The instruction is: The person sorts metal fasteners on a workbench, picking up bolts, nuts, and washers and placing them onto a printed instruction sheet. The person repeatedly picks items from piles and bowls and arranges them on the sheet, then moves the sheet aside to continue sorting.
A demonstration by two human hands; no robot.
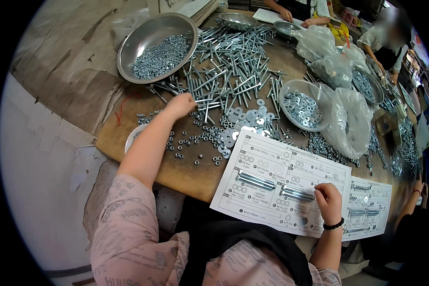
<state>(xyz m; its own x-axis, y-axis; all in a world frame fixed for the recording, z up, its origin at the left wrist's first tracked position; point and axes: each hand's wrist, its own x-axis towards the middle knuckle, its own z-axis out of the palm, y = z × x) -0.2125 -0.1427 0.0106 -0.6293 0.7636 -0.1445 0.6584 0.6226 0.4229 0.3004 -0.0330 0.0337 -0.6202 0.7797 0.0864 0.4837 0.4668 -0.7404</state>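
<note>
My left hand [182, 105] reaches to the near edge of a heap of long silver bolts [238, 62]. Its fingers are closed, and one bolt's end meets the fingertips. A printed parts sheet [245, 207] lies at the table's front edge, with two bundles of bolts on it: a left bundle [256, 180] and a right bundle [297, 192]. My right hand [329, 202], with a black bead bracelet, is over the sheet. Its fingers are curled in a pinch beside the right bundle's end; what is between them is hidden. Large flat washers [245, 117] and small nuts [190, 140] lie between my hands.
A steel bowl of nuts [124, 52] stands at the back left, and a clear tub of washers [283, 102] is right of the bolts. Plastic bags [350, 124] slump beside it. A second printed sheet [383, 195] lies at the right. Other people work across the table and at the right.
</note>
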